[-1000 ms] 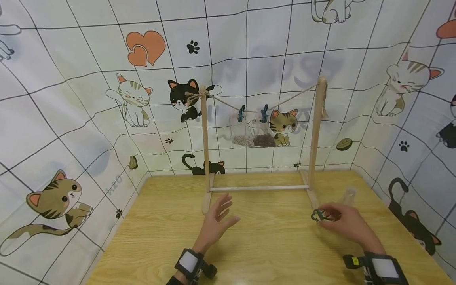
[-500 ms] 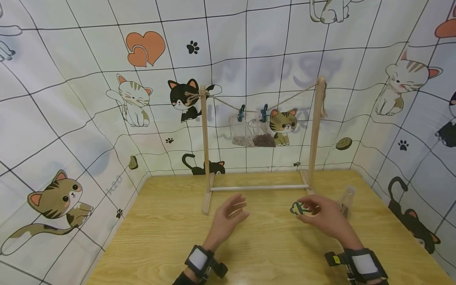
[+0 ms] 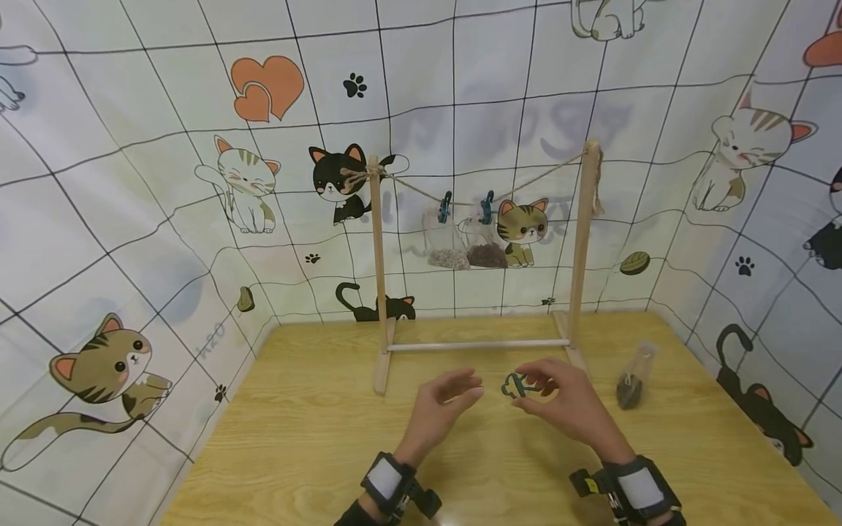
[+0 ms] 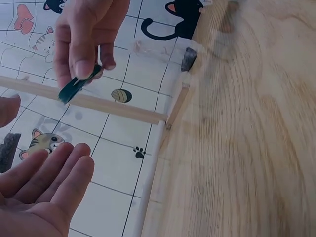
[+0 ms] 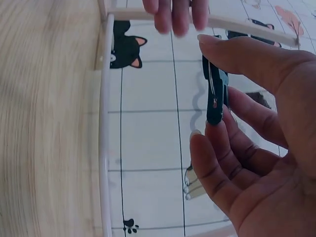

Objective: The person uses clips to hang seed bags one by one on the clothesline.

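My right hand pinches a dark green clothespin between thumb and fingers, above the table and in front of the wooden rack. In the right wrist view the clothespin shows its metal spring, with the thumb at one end and fingers at the other. Just left of it, my left hand is held up with nothing in it, palm turned toward the clothespin and fingers apart from it. The left wrist view has the open left palm low and the clothespin higher up.
Two clear bags of grainy stuff hang by dark clothespins from a twine line on the wooden rack. Another clear bag with dark contents stands on the table, right of the rack. A cat-print sheet surrounds the table.
My right hand has carried the clothespin leftward, away from the standing bag, which now shows fully. My left hand has moved right, so the hands are closer together.
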Demonstrator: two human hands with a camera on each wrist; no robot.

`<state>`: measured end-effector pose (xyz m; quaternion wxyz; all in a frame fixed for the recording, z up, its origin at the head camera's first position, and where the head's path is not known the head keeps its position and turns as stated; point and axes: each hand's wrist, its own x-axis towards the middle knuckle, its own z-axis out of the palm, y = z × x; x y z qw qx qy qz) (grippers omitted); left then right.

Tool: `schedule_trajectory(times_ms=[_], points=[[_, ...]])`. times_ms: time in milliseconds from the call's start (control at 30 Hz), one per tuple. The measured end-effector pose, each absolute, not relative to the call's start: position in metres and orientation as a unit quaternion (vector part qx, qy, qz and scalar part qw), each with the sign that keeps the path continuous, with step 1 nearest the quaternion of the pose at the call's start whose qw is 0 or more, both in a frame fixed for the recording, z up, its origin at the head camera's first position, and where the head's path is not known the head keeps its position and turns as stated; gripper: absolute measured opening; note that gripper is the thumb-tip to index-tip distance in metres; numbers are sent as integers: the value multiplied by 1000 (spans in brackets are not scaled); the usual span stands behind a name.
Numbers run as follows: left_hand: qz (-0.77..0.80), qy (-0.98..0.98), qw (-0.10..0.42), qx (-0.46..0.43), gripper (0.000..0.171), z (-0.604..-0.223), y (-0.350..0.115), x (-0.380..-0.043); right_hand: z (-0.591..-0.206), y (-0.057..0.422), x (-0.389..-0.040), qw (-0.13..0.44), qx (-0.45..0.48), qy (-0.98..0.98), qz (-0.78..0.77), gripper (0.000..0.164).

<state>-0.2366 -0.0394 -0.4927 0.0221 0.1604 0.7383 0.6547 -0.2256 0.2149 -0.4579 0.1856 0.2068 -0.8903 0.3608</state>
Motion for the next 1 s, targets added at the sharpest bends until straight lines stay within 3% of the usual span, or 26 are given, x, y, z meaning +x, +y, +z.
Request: schedule_trajectory(times_ms=[267, 567, 733, 1000], points=[[696, 699, 47, 155, 38, -489, -29, -234, -457, 192, -221, 199, 225, -877, 375, 44], [715, 679, 58, 155, 24, -485, -26, -232, -460, 184, -218, 202, 228, -876, 375, 46], [718, 677, 63, 148, 26, -484, -26, -232, -462, 183, -219, 218, 239, -868, 378, 49], [739, 656, 79, 130, 25, -482, -28, -233, -465, 188, -223, 180, 235, -844, 447, 75]])
